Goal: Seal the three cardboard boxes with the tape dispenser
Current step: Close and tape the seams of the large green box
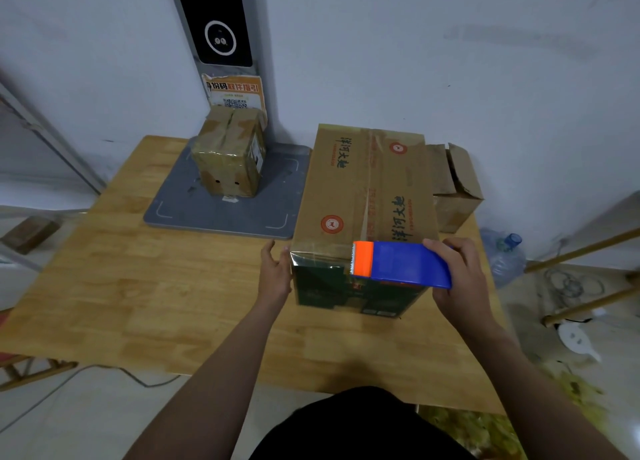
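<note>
Brown cardboard box, large, with printed lettering and red round marks (363, 189): stands on the right half of the pale wooden counter (138, 286), top flaps down, a glossy tape strip along the centre seam. Blue plastic tape dispenser with an orange toothed head (401, 264): head lies at the near top edge of this box, at the seam. Right hand (460, 279) grips the dispenser's blue rear end, fingers wrapped over it. Left hand (275, 272): fingers straight, resting flat against the box's left side near its near corner, holding nothing.

Small brown cardboard box wrapped in tape (228, 155): stands on a grey square plate (173, 210) at the counter's far edge. Third, plain cardboard box (453, 182): far right corner, just behind the large box, one top flap raised.
</note>
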`<move>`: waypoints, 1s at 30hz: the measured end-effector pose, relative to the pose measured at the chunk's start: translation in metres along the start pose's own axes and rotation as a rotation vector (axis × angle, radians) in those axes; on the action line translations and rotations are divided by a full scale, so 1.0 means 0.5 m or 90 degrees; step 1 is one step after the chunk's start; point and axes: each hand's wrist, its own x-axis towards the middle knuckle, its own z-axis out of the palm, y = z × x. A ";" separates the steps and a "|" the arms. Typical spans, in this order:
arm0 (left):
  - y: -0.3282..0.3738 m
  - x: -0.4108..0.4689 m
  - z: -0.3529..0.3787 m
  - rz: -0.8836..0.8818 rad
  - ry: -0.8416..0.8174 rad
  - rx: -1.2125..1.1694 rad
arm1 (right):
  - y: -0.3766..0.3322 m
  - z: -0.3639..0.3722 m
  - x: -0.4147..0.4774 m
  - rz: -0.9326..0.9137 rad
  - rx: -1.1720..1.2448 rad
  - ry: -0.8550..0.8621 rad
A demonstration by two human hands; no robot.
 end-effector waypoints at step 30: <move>0.044 -0.008 -0.051 0.156 -0.048 0.024 | 0.001 -0.005 0.020 0.060 0.091 -0.004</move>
